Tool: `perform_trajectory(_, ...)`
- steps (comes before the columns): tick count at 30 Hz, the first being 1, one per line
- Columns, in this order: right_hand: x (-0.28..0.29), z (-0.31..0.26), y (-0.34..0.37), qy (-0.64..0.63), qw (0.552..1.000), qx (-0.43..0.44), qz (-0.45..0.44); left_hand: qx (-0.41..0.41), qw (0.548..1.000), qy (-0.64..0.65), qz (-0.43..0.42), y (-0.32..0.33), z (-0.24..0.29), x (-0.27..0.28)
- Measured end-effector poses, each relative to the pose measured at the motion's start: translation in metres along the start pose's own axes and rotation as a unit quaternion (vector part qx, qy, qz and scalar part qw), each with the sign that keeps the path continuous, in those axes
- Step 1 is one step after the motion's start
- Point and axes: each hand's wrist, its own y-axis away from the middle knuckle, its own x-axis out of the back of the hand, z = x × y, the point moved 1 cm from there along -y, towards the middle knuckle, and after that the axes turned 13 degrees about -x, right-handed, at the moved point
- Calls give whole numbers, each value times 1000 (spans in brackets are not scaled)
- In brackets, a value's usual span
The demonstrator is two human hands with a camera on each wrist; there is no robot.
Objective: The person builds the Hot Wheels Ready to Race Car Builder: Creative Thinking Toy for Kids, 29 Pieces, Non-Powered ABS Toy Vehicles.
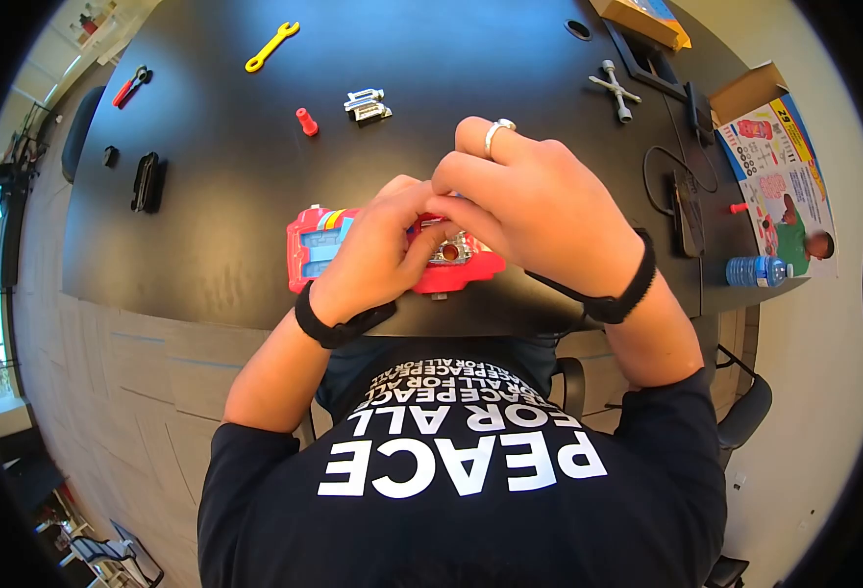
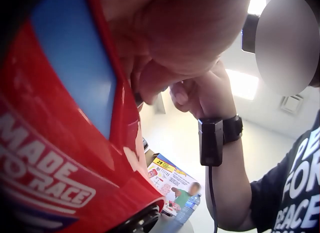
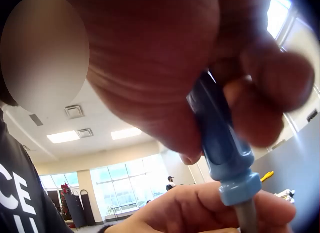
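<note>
In the right wrist view a blue screwdriver (image 3: 222, 138) with a grey shaft is gripped by the right hand (image 3: 150, 58), fingers curled round its handle. The left hand (image 3: 200, 208) is beside the shaft. In the head view the right hand (image 1: 549, 211) is above a red toy car (image 1: 470, 269) with blue windows, at the table's near edge. The left hand (image 1: 377, 245) rests over the car's middle, thumb and fingers near a silver engine part (image 1: 451, 251). Whether its fingertips pinch anything is hidden. Lettering shows on the car body (image 2: 95, 158) in the left wrist view.
On the black table (image 1: 225, 196) lie a yellow wrench (image 1: 272, 47), a red peg (image 1: 307, 122), a silver part (image 1: 367, 104), a black part (image 1: 145, 182), a red-handled tool (image 1: 131, 88) and a cross wrench (image 1: 616, 91). A bottle (image 1: 757, 271) and printed box (image 1: 779, 176) are right.
</note>
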Motion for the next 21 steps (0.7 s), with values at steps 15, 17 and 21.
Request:
perform_trajectory(15, 39, 16, 39, -177, 976, -20, 127, -81, 992, -89, 49, -14, 42, 37)
perform_trajectory(17, 43, 21, 64, -245, 956, -60, 149, -74, 984, -162, 27, -18, 57, 76)
perform_trajectory(21, 17, 22, 94, -390, 901, -159, 103, 21, 952, -305, -31, -44, 35, 149)
